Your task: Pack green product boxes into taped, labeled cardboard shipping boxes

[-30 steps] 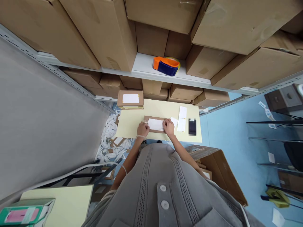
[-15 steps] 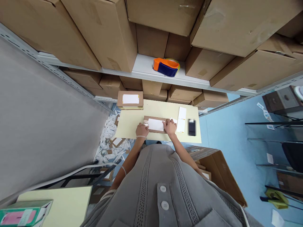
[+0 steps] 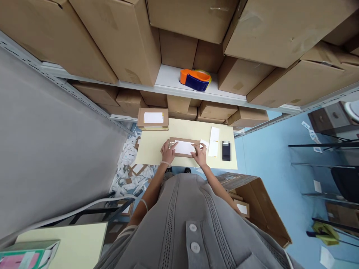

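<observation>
1. Carton (image 3: 183,155): lies flat on the bench (image 3: 151,151), near the front edge and square to the wearer. Probably set there so both hands reach it without stretching.
2. White label (image 3: 183,148): on the carton's upper face, lengthwise. Glossy patches at its two ends, likely tape; too small to be sure.
3. Left hand (image 3: 167,152): at the carton's left end, fingers spread apart, the index extended onto the label's corner. Reads as steadying plus light pressing.
4. Right hand (image 3: 200,155): at the opposite end, thumb and fingers curved and apart around the label's edge. No firm pinch visible; contact pressure cannot be told. Opposed hands would keep the carton from sliding.
5. Loose slip (image 3: 206,142): just beyond the right fingers, partly hidden.
6. Label strip (image 3: 214,142) and dark device (image 3: 226,151), its screen blurred out: both right of the carton, presumably kept within reach yet off the working spot.
7. Labelled box (image 3: 153,117): back left corner of the bench, label up, apart from the carton; position leaves the middle for handling.
8. Tape dispenser (image 3: 195,80): on the shelf (image 3: 165,76) above, likely parked there to save bench space.
</observation>
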Tool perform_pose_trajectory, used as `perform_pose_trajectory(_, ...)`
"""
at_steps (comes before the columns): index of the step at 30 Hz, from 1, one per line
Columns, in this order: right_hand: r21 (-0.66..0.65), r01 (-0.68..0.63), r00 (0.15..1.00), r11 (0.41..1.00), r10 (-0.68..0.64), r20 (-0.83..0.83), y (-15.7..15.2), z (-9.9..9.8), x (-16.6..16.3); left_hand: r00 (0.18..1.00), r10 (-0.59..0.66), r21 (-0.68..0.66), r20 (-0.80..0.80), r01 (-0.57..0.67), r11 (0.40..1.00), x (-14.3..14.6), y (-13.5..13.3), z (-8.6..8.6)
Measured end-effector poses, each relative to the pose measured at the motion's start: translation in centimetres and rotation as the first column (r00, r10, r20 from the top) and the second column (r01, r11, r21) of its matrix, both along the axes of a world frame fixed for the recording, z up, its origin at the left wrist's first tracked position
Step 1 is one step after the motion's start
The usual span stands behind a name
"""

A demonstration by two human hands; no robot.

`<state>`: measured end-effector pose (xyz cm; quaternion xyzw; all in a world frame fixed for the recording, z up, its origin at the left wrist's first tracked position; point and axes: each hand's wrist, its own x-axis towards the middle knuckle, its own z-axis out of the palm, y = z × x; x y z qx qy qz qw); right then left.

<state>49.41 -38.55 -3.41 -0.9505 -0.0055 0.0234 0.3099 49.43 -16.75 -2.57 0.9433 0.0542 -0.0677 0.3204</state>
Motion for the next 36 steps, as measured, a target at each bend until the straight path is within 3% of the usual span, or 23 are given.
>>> perform_pose_trajectory(4,0.061,0.031,0.997,0.998,-0.027,-0.066,0.0,-0.1,-0.3,0.994,-0.057,-0.101,-0.092,0.048,0.994,0.8,0.7,-0.7)
perform_pose_trajectory(8,0.155,-0.012,0.987,0.988,0.036,-0.156,-0.2,0.3,-0.1,0.978,-0.143,-0.230,-0.153,0.106,0.967,1.9,1.6,-1.1)
perform_pose_trajectory(13,0.163,-0.032,0.982,0.986,0.061,-0.178,-0.6,1.1,0.0,0.963,-0.150,-0.247,-0.223,0.093,0.964,2.2,2.0,-0.9)
perform_pose_trajectory(19,0.104,-0.036,0.993,0.994,0.047,-0.105,-0.1,1.7,-1.0,0.979,-0.146,-0.247,-0.144,0.107,0.963,1.1,2.3,-0.3)
perform_pose_trajectory(23,0.031,-0.042,0.998,0.999,0.043,-0.043,1.6,3.7,-0.6,0.990,-0.143,-0.301,-0.014,0.133,0.944,0.1,4.4,1.4)
perform_pose_trajectory(27,0.020,-0.109,0.992,0.994,0.108,0.061,5.2,7.4,3.2,0.980,-0.046,-0.274,0.192,0.099,0.957,1.3,9.1,5.1)
perform_pose_trajectory(31,-0.030,-0.222,0.964,0.975,0.224,0.141,10.9,10.4,10.3,0.971,0.079,-0.094,0.225,-0.059,0.994,6.6,14.6,8.6)
perform_pose_trajectory(33,-0.049,-0.253,0.959,0.966,0.257,0.117,13.9,10.9,13.7,0.974,0.133,-0.018,0.182,-0.132,0.991,10.1,16.7,9.3)
perform_pose_trajectory(36,-0.058,-0.256,0.964,0.965,0.260,0.063,16.9,10.4,16.9,0.970,0.226,0.005,0.093,-0.227,0.974,14.0,18.6,8.7)
